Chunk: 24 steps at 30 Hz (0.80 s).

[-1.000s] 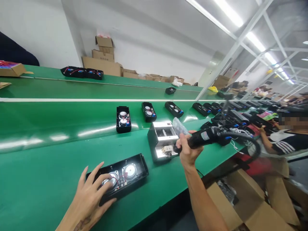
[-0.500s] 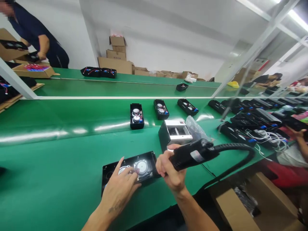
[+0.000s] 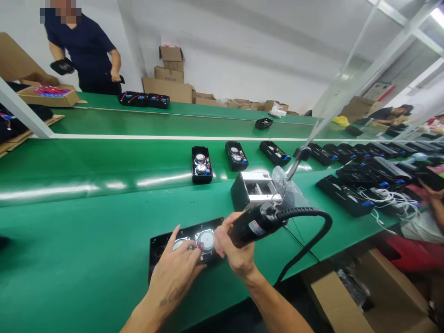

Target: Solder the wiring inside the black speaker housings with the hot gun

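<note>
In the head view, a black speaker box [image 3: 163, 240] lies open side up and slightly angled on the green bench, with round white-centred speakers [image 3: 206, 240] inside. My left hand [image 3: 178, 266] rests over its middle, little finger stretched out, the other fingertips bent together beside the right speaker. A small reddish bit shows at those fingertips, too small to name. My right hand [image 3: 237, 245] is wrapped round a black electric screwdriver [image 3: 255, 225], tilted over the box's right end. A thick black cable runs from its rear. The screwdriver's tip is hidden behind my hand.
Behind the screwdriver stands a silver-and-black screw feeder [image 3: 255, 187], with a clear plastic bag [image 3: 289, 189] beside it. Several speaker boxes [image 3: 201, 165] line the bench further back. More boxes and white cables [image 3: 388, 196] crowd the right. A co-worker [image 3: 86, 51] stands far left.
My right hand and the screwdriver have shifted left, closer over the box. My left hand stays on the box. The co-worker has straightened up and moved right, a black part in one hand.
</note>
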Tool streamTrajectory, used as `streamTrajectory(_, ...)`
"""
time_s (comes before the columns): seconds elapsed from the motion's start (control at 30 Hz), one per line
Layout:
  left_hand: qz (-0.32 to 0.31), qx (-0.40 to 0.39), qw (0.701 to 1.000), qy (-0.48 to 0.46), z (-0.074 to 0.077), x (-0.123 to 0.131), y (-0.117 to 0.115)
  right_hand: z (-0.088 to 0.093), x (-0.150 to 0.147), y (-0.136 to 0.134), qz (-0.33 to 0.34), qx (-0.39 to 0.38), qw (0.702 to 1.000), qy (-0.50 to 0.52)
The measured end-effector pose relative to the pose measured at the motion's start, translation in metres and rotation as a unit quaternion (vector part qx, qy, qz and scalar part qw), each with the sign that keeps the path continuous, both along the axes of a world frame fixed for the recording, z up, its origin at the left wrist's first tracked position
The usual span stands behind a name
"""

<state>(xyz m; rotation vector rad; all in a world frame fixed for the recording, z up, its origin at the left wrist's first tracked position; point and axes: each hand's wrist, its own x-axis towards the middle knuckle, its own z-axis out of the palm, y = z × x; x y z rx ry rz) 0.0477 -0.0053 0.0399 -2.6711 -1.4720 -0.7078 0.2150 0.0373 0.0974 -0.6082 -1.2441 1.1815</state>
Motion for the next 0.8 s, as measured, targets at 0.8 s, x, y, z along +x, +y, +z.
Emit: streamTrajectory(0.8, -0.058, 0.16, 0.984, 0.05, -0.02, -0.117, 0.009, -0.009, 0.109, 0.015, -0.255, -0.092, 0.957, -0.106)
